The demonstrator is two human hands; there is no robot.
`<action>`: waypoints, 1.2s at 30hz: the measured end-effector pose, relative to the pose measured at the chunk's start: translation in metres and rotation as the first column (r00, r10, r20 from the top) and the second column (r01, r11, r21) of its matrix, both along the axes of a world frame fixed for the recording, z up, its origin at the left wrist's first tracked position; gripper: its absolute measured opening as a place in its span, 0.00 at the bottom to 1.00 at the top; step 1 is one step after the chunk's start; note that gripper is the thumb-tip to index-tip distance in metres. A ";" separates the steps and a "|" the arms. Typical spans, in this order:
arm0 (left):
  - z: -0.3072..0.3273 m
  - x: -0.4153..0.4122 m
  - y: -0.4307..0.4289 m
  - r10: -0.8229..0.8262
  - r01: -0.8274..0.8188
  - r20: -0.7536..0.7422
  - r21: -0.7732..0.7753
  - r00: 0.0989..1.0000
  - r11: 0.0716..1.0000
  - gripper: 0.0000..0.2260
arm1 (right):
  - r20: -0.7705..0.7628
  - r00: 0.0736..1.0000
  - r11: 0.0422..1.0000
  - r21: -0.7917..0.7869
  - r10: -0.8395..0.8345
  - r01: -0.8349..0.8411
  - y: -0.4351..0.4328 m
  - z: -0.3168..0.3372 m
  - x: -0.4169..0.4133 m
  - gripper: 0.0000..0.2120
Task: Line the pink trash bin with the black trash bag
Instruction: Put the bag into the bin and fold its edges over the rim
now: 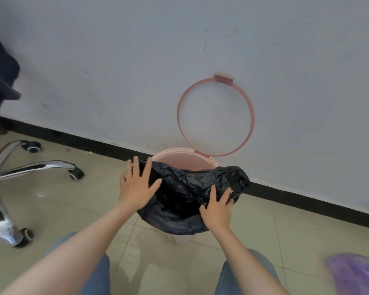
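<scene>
Noted black trash bag (185, 188) draped over near rim of pink trash bin (179, 159), far rim bare, left hand (136, 188) fingers splayed, right hand (216, 209) fingers bent into folds, grip unclear; may slide inward, nothing clamping it.

Soft even light, faint shadows, glare on chrome chair base (41, 166), wide-angle bending at edges, blurred corners.

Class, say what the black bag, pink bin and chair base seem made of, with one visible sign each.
Black bag: probably thin plastic film, crumpled with soft glints. Pink bin: likely moulded plastic, smooth, matte, evenly coloured. Chair base: apparently chromed metal, mirror-bright.
</scene>
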State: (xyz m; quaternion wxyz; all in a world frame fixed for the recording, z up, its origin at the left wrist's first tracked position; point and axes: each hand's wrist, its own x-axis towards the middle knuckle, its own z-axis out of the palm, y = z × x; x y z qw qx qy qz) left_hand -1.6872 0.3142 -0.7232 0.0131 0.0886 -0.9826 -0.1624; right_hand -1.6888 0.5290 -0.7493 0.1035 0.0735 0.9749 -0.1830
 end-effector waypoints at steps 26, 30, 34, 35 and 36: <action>-0.015 0.003 -0.043 0.349 -0.346 0.146 0.697 0.926 0.628 0.06 | -0.059 0.967 0.940 -0.228 0.249 -0.256 0.036 -0.007 -0.028 0.40; -0.015 -0.006 -0.063 0.438 -0.402 0.138 0.695 0.888 0.596 0.04 | -0.057 0.963 0.936 -0.225 0.265 -0.271 0.038 -0.009 -0.031 0.41; -0.012 -0.014 -0.078 0.242 -0.403 0.339 0.862 0.909 0.307 0.07 | -0.076 0.959 0.939 -0.198 0.273 -0.283 0.038 -0.013 -0.033 0.43; -0.010 -0.016 -0.079 0.158 -0.418 0.393 0.888 0.906 0.189 0.10 | -0.081 0.958 0.939 -0.191 0.275 -0.286 0.038 -0.013 -0.034 0.43; -0.007 -0.019 -0.078 0.093 -0.430 0.421 0.896 0.902 0.112 0.13 | -0.082 0.958 0.940 -0.187 0.275 -0.286 0.038 -0.013 -0.034 0.43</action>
